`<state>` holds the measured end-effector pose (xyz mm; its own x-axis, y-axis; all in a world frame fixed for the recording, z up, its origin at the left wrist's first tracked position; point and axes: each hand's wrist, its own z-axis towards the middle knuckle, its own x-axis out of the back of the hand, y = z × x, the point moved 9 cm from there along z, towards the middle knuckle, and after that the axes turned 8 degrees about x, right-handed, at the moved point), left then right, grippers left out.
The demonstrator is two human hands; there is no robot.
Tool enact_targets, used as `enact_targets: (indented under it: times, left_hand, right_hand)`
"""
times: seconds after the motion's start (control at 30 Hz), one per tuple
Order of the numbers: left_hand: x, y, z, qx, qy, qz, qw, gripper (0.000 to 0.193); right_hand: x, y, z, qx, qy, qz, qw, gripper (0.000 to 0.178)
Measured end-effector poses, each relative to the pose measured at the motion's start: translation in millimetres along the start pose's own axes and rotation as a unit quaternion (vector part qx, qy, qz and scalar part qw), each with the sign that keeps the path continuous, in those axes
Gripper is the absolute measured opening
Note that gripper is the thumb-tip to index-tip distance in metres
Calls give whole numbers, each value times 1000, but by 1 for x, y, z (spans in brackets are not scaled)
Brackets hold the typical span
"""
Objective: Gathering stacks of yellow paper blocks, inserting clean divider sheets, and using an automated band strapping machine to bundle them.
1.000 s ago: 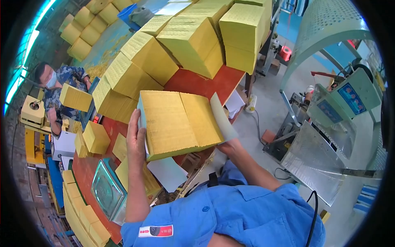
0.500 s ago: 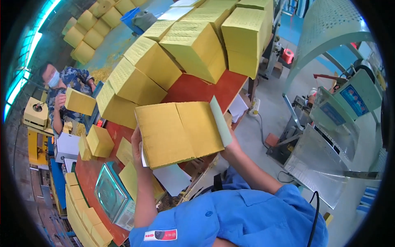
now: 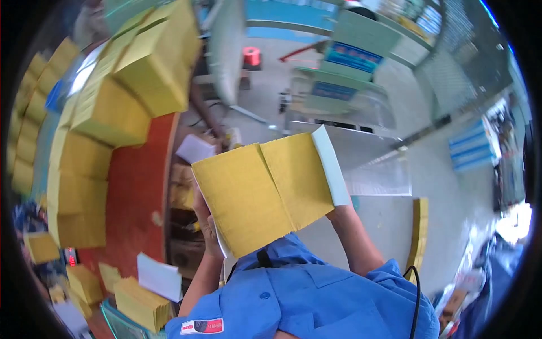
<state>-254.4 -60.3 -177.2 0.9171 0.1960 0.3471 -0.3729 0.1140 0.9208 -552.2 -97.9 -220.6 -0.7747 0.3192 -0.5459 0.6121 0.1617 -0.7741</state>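
A rough-edged yellow paper block (image 3: 240, 200), parted by a narrow gap, is held slanting between pale end sheets (image 3: 331, 166).

The left hand (image 3: 208, 230) and right hand (image 3: 341, 214), partly hidden, grip well apart, forearms (image 3: 361, 244) angled forward.

Left of held yellow block (image 3: 265, 198): bare strip on red desk (image 3: 135, 192), passable; farther left, yellow stacks (image 3: 84, 155) close way. Beyond block: metal sheet (image 3: 370, 155) obstructs. Right of block: open grey floor (image 3: 457, 203), narrowed by long yellow bundle (image 3: 418, 237). Lower left of block: small stack (image 3: 138, 302), white sheet (image 3: 160, 277) obstruct.
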Motion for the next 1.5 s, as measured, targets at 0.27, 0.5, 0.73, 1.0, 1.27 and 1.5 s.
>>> enact_targets:
  times: [0.27, 0.5, 0.73, 1.0, 1.27, 1.5]
  left_hand:
    - [-259, 7, -11, 67, -134, -299, 943, 55]
    - [-366, -1, 5, -92, -128, 80, 984, 63]
    - [-352, -16, -3, 68, -216, -13, 974, 55]
    - [-348, -15, -2, 254, -159, -256, 919, 58]
    - [-352, 4, 4, 216, -175, -210, 937, 60]
    - [-354, 17, 8, 206, -184, -207, 938, 61]
  right_hand:
    - [223, -94, 27, 44, 73, 35, 996, 28]
    - [323, -137, 75, 11, 50, -42, 998, 29]
    - [338, -143, 103, 1, -57, -119, 991, 45]
    - [356, -125, 115, 46, 13, -284, 957, 46]
    - [339, -151, 97, 185, 23, -453, 872, 43]
    - [336, -142, 96, 107, 22, -359, 927, 25]
